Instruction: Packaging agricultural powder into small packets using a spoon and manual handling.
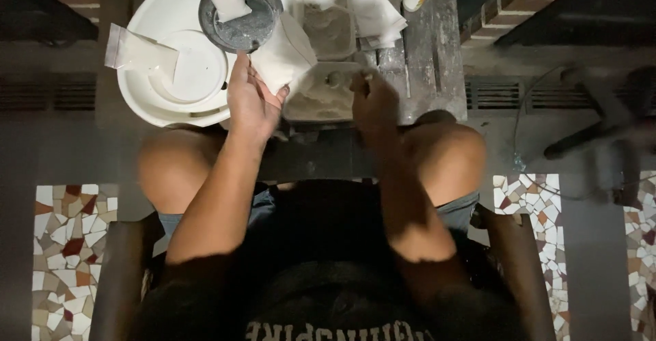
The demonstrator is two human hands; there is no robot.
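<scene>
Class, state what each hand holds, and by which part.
Left hand grips a white pouch by its lower end. Right hand pinches a small tool; the exact hold cannot be told.

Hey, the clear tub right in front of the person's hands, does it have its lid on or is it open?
Open. The clear tub shows bare grey-brown powder with no lid over it, and the right hand holds a small spoon-like tool at its rim.

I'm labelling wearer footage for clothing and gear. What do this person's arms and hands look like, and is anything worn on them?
Both forearms are bare from elbow to wrist, with no sleeves in view. The left hand and right hand are bare too: no gloves, and no watch, ring or bracelet that I can make out, though the dim light hides fine detail. No markings are visible on the arms.
</scene>
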